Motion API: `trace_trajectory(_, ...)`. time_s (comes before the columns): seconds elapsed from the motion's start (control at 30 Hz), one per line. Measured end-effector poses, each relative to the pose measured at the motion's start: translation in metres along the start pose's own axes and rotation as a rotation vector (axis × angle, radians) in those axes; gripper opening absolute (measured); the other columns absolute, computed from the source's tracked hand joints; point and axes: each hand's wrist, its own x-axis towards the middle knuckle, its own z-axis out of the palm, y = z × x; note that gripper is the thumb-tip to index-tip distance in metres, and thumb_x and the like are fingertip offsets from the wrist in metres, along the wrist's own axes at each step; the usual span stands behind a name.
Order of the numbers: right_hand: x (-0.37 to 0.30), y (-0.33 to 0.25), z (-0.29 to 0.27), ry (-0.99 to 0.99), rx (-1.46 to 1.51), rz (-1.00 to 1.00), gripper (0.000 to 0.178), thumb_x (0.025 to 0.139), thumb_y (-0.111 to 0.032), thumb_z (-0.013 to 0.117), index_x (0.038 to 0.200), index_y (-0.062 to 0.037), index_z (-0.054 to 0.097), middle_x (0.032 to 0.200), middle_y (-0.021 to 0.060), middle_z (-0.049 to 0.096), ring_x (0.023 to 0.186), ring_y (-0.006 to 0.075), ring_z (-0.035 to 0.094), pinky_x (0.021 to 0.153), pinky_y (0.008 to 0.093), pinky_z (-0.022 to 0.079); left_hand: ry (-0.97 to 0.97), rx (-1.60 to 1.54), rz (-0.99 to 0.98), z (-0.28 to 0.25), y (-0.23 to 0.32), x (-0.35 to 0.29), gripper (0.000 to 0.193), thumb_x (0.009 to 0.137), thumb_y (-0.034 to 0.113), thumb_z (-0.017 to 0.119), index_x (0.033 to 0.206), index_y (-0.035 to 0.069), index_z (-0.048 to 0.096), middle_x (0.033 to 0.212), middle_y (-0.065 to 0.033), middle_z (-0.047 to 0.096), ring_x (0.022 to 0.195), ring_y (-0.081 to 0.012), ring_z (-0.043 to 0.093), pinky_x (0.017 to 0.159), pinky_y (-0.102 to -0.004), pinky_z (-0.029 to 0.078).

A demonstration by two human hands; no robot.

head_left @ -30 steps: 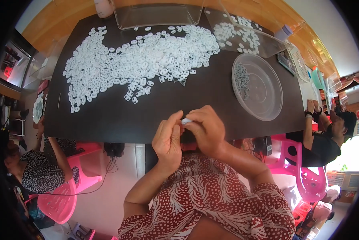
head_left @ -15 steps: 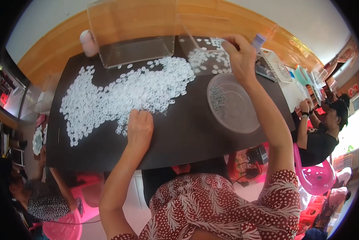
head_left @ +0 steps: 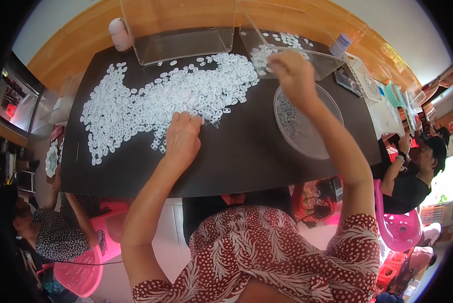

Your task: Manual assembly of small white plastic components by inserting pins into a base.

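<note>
At the left of the dark table [head_left: 236,169] lies a thin stick [head_left: 77,151], and a pinkish bottle [head_left: 120,35] stands at the back. A broad heap of small white pieces [head_left: 156,103] spreads from there past the middle, with a large clear container [head_left: 181,53] behind it. The left hand [head_left: 182,139] rests at the heap's near edge, its fingers bent down and close together; whether they pinch a piece I cannot tell. Just right of them a few dark metal bits [head_left: 215,124] lie beside the heap. Farther right, the right hand [head_left: 294,81] hangs by the clear box [head_left: 322,59], above the near part of the shallow round tray [head_left: 312,141] holding grey metal parts [head_left: 287,117]. Its fingers are curled and narrow, slightly blurred, so their grip cannot be told. White pieces [head_left: 289,40] lie scattered in the box; if these are the finished ones, only a small share seems done, and the far larger loose heap, along with the metal parts, appears left to work through.
</note>
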Motion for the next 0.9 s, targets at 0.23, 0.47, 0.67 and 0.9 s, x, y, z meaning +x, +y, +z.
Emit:
trace_trajectory(0.23, -0.072, -0.05, 0.051, -0.327, 0.219, -0.049, 0.013, 0.071, -0.003, 0.068, 0.083, -0.0073, 0.067, 0.075, 0.009, 0.059, 0.076, 0.0283, 0.056, 0.066, 0.0372, 0.045, 0.002, -0.032, -0.066, -0.015, 0.018, -0.015, 0.011, 0.068, -0.003, 0.059, 0.076, 0.003, 0.056, 0.076, -0.0123, 0.051, 0.074, -0.03, 0.053, 0.059, -0.0423, 0.044)
trace_trajectory(0.47, -0.08, -0.06, 0.07, -0.481, 0.081, -0.14, 0.014, 0.069, -0.004, 0.068, 0.082, -0.0075, 0.066, 0.072, 0.009, 0.055, 0.073, 0.0281, 0.054, 0.062, 0.0383, 0.044, -0.084, -0.535, -0.476, -0.035, 0.032, -0.03, 0.011, 0.072, 0.002, 0.062, 0.08, 0.002, 0.055, 0.072, -0.0087, 0.057, 0.066, -0.0225, 0.058, 0.059, -0.0328, 0.045)
trace_trajectory(0.67, -0.08, -0.053, 0.061, -0.397, 0.144, -0.085, 0.015, 0.068, -0.002, 0.068, 0.082, -0.008, 0.065, 0.074, 0.0081, 0.055, 0.075, 0.0284, 0.054, 0.064, 0.0384, 0.044, 0.024, -0.875, -0.602, -0.03, 0.035, -0.047, 0.015, 0.077, 0.002, 0.064, 0.092, 0.001, 0.062, 0.074, -0.0018, 0.058, 0.065, -0.0074, 0.052, 0.059, -0.0223, 0.043)
trace_trajectory(0.9, -0.08, -0.057, 0.065, -0.43, 0.107, -0.102, 0.015, 0.068, -0.001, 0.068, 0.08, -0.009, 0.064, 0.073, 0.0074, 0.055, 0.075, 0.0282, 0.054, 0.063, 0.0374, 0.044, 0.013, -1.13, -0.761, -0.029, 0.038, -0.054, 0.011, 0.08, 0.0, 0.064, 0.091, 0.0, 0.063, 0.079, 0.0014, 0.059, 0.069, -0.0038, 0.051, 0.062, -0.0188, 0.043)
